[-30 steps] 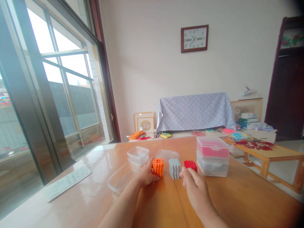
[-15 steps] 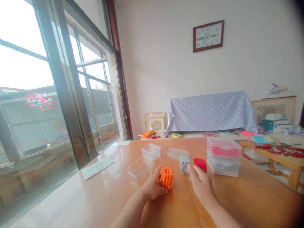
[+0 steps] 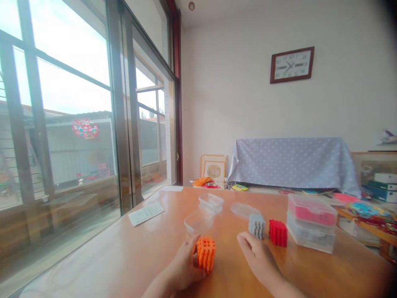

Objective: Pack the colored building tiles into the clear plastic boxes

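Observation:
My left hand (image 3: 185, 263) is wrapped around the left side of an orange stack of openwork plastic building pieces (image 3: 206, 253), thumb in front, at the table. My right hand (image 3: 254, 251) hangs over the table with its fingers curled together; their inner side is hidden, so whether anything is in them does not show. Just behind it stands a grey stack of the same kind of pieces (image 3: 257, 226), apart from the fingers. To the right of that is a red stack (image 3: 278, 233).
Two clear plastic containers stacked (image 3: 311, 236), the upper with pink contents, stand at right. Behind my left hand are an open clear tub (image 3: 198, 222) and a smaller one (image 3: 211, 203). A clear lid (image 3: 245, 210) lies behind the grey stack. A printed sheet (image 3: 147, 213) lies left.
The view has turned left and up. My right hand has drawn back from beside the grey and red stacks, leaving both in place. My left hand keeps holding the orange stack.

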`<act>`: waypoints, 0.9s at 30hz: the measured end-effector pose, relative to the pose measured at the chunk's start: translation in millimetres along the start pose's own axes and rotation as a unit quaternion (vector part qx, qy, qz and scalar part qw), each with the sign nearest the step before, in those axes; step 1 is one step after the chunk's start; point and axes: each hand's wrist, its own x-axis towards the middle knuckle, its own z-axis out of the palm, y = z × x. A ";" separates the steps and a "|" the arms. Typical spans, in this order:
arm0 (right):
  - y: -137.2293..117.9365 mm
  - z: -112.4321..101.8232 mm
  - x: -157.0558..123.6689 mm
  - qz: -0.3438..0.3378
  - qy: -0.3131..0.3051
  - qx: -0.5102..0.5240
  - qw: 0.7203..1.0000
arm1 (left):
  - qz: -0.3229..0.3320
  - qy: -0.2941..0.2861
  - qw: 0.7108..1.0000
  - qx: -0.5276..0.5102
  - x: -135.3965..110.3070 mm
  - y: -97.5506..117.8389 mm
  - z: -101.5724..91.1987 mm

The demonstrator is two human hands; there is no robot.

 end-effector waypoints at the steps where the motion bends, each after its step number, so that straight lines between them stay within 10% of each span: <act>1: -5.4 5.0 3.3 -0.008 -0.023 -0.015 1.000 | 0.004 -0.002 1.000 -0.002 -0.1 -4.7 0.4; 16: -23.2 103.2 98.3 -0.048 -0.205 -0.284 0.935 | 0.073 0.002 0.997 -0.034 -9.2 -2.9 -7.9; 27: -20.3 69.8 85.9 -0.061 -0.218 -0.312 0.923 | 0.060 -0.008 0.998 -0.020 -6.6 -7.8 -5.4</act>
